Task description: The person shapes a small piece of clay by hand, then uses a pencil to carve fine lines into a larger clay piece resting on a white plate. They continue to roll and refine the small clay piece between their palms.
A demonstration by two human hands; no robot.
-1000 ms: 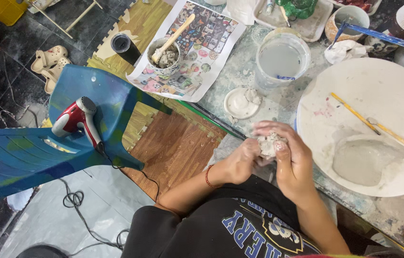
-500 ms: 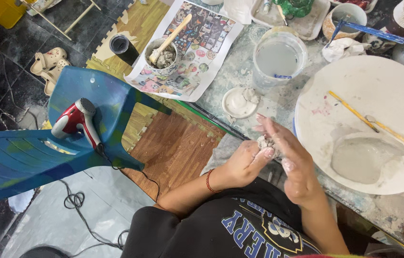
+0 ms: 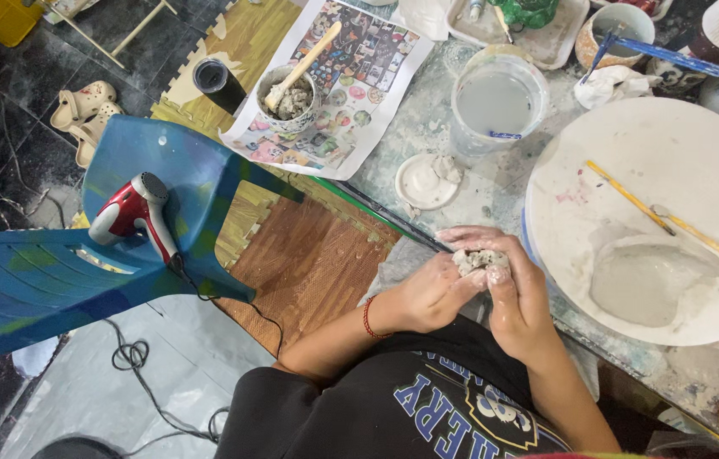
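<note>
Clay lump (image 3: 477,259) mostly hidden between hands (image 3: 478,293).

Small speckled grey clay lump (image 3: 477,258) pressed between both hands

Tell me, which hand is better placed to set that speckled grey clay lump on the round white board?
Probably the right hand: it wraps the speckled grey clay lump beside the round white board's rim; the left hand sits farther away.

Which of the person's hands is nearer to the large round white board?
Right. The right hand lies beside the large round white board; the left hand is farther away.
</note>
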